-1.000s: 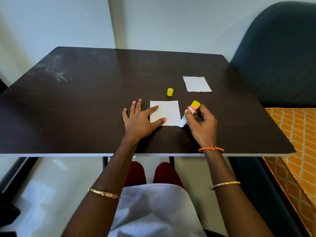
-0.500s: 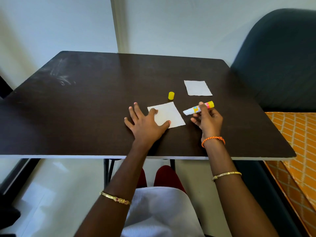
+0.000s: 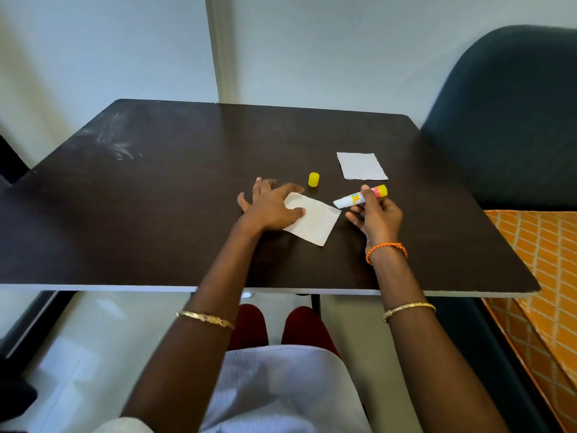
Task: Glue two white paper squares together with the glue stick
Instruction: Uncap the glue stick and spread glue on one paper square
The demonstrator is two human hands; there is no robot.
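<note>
The near paper square (image 3: 313,220) lies flat on the dark table (image 3: 156,198), turned so that one corner points toward the table's near edge and another toward the right hand. The left hand (image 3: 270,206) rests on the square's 9 o'clock side: thumb and forefinger are spread and lie straight across the sheet's left corner, pressing it to the tabletop, while the other fingers fan out onto the bare wood at 10 o'clock. Nothing is curled round the paper; the hand is flat and relaxed.

At 3 o'clock from this square, just off its right corner, the glue stick (image 3: 360,196) hangs close above the table, lying nearly level. Its white uncapped end points toward 9 o'clock and sits just beside the paper's corner; whether it touches the sheet cannot be told. Its yellow and pink base points toward 3 o'clock. The right hand (image 3: 376,215) grasps the stick, fingers curled under and round the barrel with a fingertip on top, palm turned partly upward.

The yellow cap (image 3: 313,179) stands upright on the table at 12 o'clock from the near square, close to the left forefinger but apart from it. The second paper square (image 3: 361,166) lies flat at 1 o'clock, beyond the glue stick and well apart from the first sheet.

An orange braided band (image 3: 387,250) circles the right wrist, and a gold bangle (image 3: 409,310) sits farther up that forearm; another gold bangle (image 3: 206,318) is on the left forearm. A dark chair (image 3: 515,120) stands past the table's right edge at 2 o'clock, with an orange patterned cloth (image 3: 543,260) at 4 o'clock.
</note>
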